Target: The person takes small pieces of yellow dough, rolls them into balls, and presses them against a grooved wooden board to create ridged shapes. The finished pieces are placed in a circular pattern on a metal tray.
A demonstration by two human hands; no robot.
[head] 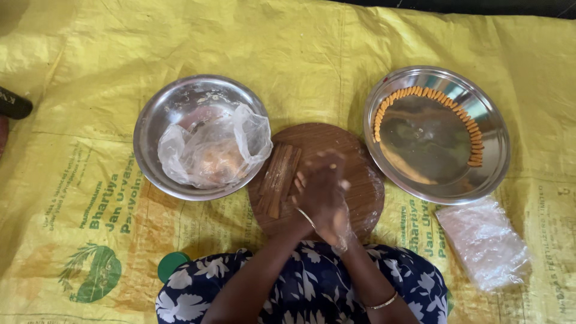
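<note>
My left hand point(317, 185) and my right hand point(341, 225) are pressed palm to palm above a round wooden board point(354, 150). The left lies on top, and both are blurred. Whatever is between the palms is hidden. A thin bangle sits on each wrist. Just left of the hands, a ribbed wooden strip point(279, 177) lies on the board. A steel bowl point(157, 114) to the left holds a clear plastic bag point(216, 150) with pale orange dough inside. On the right, a steel plate point(495, 162) carries small orange pieces point(432, 94) in a curved row along its rim.
Everything rests on a yellow printed tarp point(300, 48). A crumpled clear plastic bag point(483, 240) lies below the plate at the right. A green round lid point(171, 264) peeks out by my left knee. A dark object point(12, 105) sits at the far left edge.
</note>
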